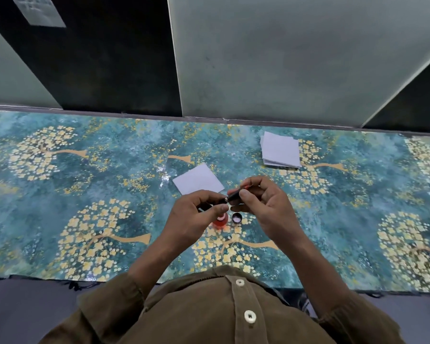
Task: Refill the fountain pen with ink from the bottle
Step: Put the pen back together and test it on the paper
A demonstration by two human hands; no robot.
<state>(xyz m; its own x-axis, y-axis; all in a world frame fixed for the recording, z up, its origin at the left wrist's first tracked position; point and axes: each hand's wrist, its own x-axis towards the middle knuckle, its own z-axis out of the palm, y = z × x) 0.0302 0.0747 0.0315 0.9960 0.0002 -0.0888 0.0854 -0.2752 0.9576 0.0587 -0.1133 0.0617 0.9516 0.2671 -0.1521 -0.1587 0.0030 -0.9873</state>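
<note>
Table (60, 214), floral teal cover. Left hand (196, 214): fingers curled, pinching a dark pen part, identity unclear. Ink bottle (220, 222): red, open, below the hands; its cap (237, 218) at 3 o'clock, just beside. Fountain pen (233, 196): dark section pinched by right hand (263, 204). Paper square (198, 182) at 11 o'clock; paper stack (281, 150) at 1 o'clock. Advice: join or part the pieces straight over the bottle, nib kept off fingers.

text: none legible | paper sheet (39, 9) on dark panel, 11 o'clock | print too blurred to read
</note>
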